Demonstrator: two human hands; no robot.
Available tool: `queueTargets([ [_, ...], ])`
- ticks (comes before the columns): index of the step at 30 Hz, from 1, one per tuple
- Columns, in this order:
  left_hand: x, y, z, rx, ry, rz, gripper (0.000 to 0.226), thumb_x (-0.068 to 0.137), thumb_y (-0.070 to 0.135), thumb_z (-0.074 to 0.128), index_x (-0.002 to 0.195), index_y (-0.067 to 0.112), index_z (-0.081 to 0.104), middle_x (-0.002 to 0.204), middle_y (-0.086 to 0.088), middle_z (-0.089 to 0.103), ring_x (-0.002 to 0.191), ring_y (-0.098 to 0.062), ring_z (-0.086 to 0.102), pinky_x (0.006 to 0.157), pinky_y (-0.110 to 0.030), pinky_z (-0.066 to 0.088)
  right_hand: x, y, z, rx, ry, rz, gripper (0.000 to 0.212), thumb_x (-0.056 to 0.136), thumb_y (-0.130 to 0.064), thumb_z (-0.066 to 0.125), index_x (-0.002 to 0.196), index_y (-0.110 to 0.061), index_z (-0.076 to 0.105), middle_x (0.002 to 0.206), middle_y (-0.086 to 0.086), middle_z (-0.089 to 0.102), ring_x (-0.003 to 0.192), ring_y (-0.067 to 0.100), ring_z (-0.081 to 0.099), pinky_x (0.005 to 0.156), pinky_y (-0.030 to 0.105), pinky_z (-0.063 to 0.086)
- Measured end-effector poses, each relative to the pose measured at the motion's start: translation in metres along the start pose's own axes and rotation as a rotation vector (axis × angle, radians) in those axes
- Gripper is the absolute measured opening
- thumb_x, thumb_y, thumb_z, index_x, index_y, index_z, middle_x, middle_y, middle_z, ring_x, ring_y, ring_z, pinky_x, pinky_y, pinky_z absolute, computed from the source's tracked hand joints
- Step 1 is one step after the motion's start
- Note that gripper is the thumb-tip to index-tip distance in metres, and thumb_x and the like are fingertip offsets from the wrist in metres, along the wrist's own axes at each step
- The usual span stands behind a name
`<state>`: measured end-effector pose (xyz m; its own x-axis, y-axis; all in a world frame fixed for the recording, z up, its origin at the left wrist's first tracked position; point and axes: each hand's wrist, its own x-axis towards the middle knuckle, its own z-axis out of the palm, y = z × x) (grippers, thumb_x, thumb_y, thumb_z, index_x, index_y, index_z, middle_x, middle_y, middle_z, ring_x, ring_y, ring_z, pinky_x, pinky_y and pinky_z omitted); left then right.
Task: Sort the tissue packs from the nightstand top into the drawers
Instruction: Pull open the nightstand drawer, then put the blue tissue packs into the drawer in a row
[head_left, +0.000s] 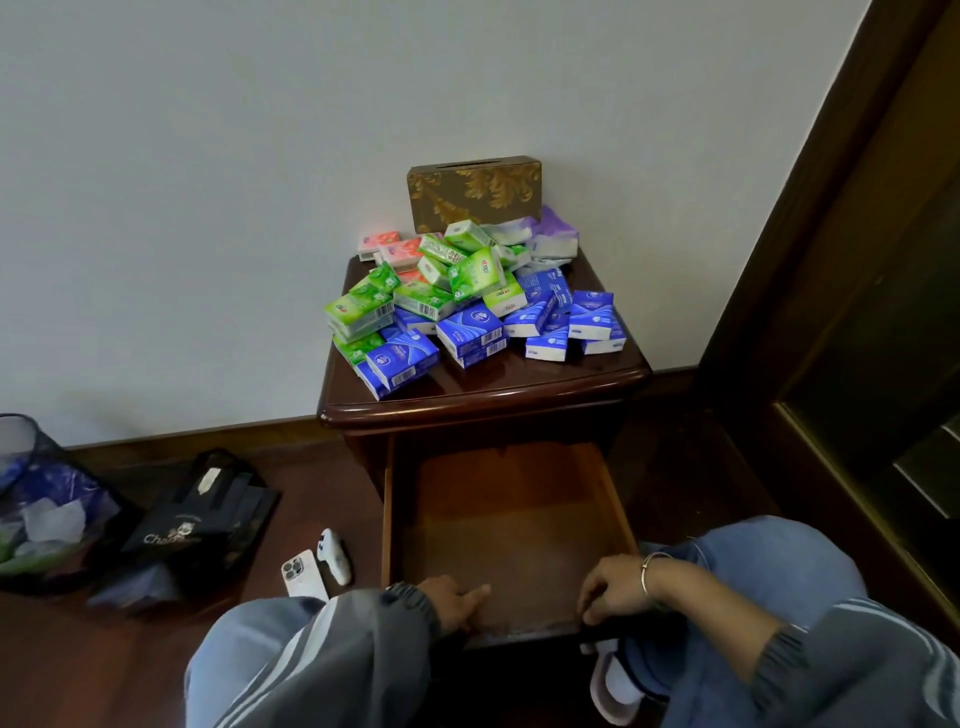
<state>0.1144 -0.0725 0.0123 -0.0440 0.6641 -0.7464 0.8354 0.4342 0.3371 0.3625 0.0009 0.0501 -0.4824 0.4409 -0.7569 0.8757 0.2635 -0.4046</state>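
A heap of small tissue packs covers the dark wooden nightstand top (561, 376): green packs (470, 278) in the middle, blue packs (470, 332) at the front and right, pink packs (395, 249) at the back left, purple packs (553, 236) at the back right. Below it one drawer (621, 499) is pulled out, and its wooden floor holds nothing. My left hand (457, 600) rests at the drawer's front edge, fingers inside. My right hand (615, 590) grips the same front edge further right, a bangle on its wrist.
A gold-patterned tissue box (475, 195) stands against the wall behind the heap. On the floor at left lie a white phone (304, 574), a white controller (335, 556), a black paper bag (200, 512) and a bin with a plastic liner (36, 499). A dark door frame (810, 234) rises at right.
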Motion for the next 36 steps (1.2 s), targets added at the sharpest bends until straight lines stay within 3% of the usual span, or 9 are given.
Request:
queueTargets([
  [3, -0.009, 0.007, -0.015, -0.047, 0.041, 0.077, 0.057, 0.098, 0.054, 0.034, 0.109, 0.011, 0.071, 0.109, -0.011, 0.071, 0.1, -0.023, 0.065, 0.095, -0.031, 0.047, 0.001, 0.001, 0.0, 0.009, 0.042, 0.005, 0.034, 0.084, -0.041, 0.058, 0.115, -0.028, 0.065, 0.123, -0.006, 0.061, 0.111, 0.013, 0.056, 0.097, 0.028, 0.045],
  [6, -0.025, 0.012, -0.055, -0.144, 0.388, 0.189, 0.043, 0.098, 0.045, 0.041, 0.104, 0.013, 0.068, 0.098, -0.007, 0.071, 0.096, -0.024, 0.066, 0.085, -0.031, 0.049, -0.001, -0.005, -0.015, -0.023, 0.221, -0.058, 0.034, 0.089, -0.036, 0.056, 0.121, -0.025, 0.061, 0.125, -0.005, 0.06, 0.113, 0.012, 0.056, 0.093, 0.02, 0.041],
  [10, -0.056, 0.015, -0.125, -0.443, 1.123, 0.29, 0.024, 0.094, 0.038, 0.053, 0.08, 0.019, 0.06, 0.071, 0.007, 0.066, 0.07, -0.016, 0.061, 0.064, -0.023, 0.045, -0.022, -0.027, -0.067, 0.14, 0.898, -0.21, 0.019, 0.087, -0.021, 0.06, 0.104, -0.026, 0.067, 0.098, -0.005, 0.072, 0.093, 0.015, 0.066, 0.082, 0.03, 0.051],
  [12, -0.062, 0.022, -0.159, -0.61, 1.241, 0.252, 0.021, 0.089, 0.044, 0.056, 0.087, 0.023, 0.056, 0.076, 0.012, 0.061, 0.073, -0.012, 0.059, 0.065, -0.016, 0.043, -0.031, -0.047, -0.099, 0.114, 1.213, -0.3, 0.018, 0.086, -0.015, 0.06, 0.101, -0.02, 0.068, 0.093, -0.002, 0.071, 0.087, 0.018, 0.065, 0.077, 0.032, 0.052],
  [15, -0.046, 0.035, -0.189, -0.762, 1.132, 0.111, 0.055, 0.084, 0.055, 0.061, 0.111, 0.007, 0.054, 0.108, -0.009, 0.06, 0.102, -0.026, 0.059, 0.089, -0.037, 0.048, -0.03, -0.089, -0.14, -0.05, 1.394, -0.405, 0.025, 0.085, -0.012, 0.059, 0.109, -0.013, 0.064, 0.101, 0.003, 0.068, 0.095, 0.023, 0.061, 0.081, 0.033, 0.048],
  [20, -0.025, 0.059, -0.202, -0.858, 0.985, -0.128, 0.1, 0.069, 0.07, 0.066, 0.13, -0.005, 0.043, 0.137, -0.022, 0.047, 0.128, -0.036, 0.046, 0.108, -0.043, 0.037, 0.01, -0.14, -0.182, -0.325, 1.156, -0.245, 0.057, 0.091, -0.031, 0.052, 0.143, -0.017, 0.034, 0.149, 0.002, 0.036, 0.137, 0.02, 0.033, 0.106, 0.042, 0.033],
  [24, -0.016, 0.066, -0.21, -0.817, 0.966, -0.21, 0.101, 0.067, 0.059, 0.076, 0.134, -0.004, 0.035, 0.141, -0.021, 0.041, 0.131, -0.035, 0.041, 0.109, -0.042, 0.036, 0.039, -0.14, -0.184, -0.383, 1.01, -0.141, 0.051, 0.094, -0.029, 0.046, 0.142, -0.019, 0.033, 0.151, 0.0, 0.032, 0.137, 0.018, 0.032, 0.108, 0.042, 0.028],
  [29, -0.006, 0.053, -0.218, -0.994, 0.848, -0.143, 0.107, 0.054, 0.045, 0.089, 0.134, -0.003, 0.037, 0.137, -0.017, 0.048, 0.126, -0.03, 0.049, 0.104, -0.044, 0.044, 0.043, -0.133, -0.192, -0.394, 1.055, -0.201, 0.035, 0.094, -0.029, 0.044, 0.129, -0.023, 0.05, 0.136, -0.001, 0.049, 0.123, 0.022, 0.045, 0.095, 0.04, 0.036],
  [36, -0.012, 0.037, -0.203, -1.015, 0.746, 0.004, 0.076, 0.058, 0.035, 0.089, 0.117, 0.0, 0.055, 0.118, -0.017, 0.062, 0.106, -0.032, 0.062, 0.091, -0.048, 0.054, 0.037, -0.147, -0.225, -0.309, 0.94, -0.222, 0.015, 0.087, -0.025, 0.062, 0.1, -0.017, 0.06, 0.115, 0.004, 0.052, 0.108, 0.025, 0.049, 0.085, 0.035, 0.042],
])
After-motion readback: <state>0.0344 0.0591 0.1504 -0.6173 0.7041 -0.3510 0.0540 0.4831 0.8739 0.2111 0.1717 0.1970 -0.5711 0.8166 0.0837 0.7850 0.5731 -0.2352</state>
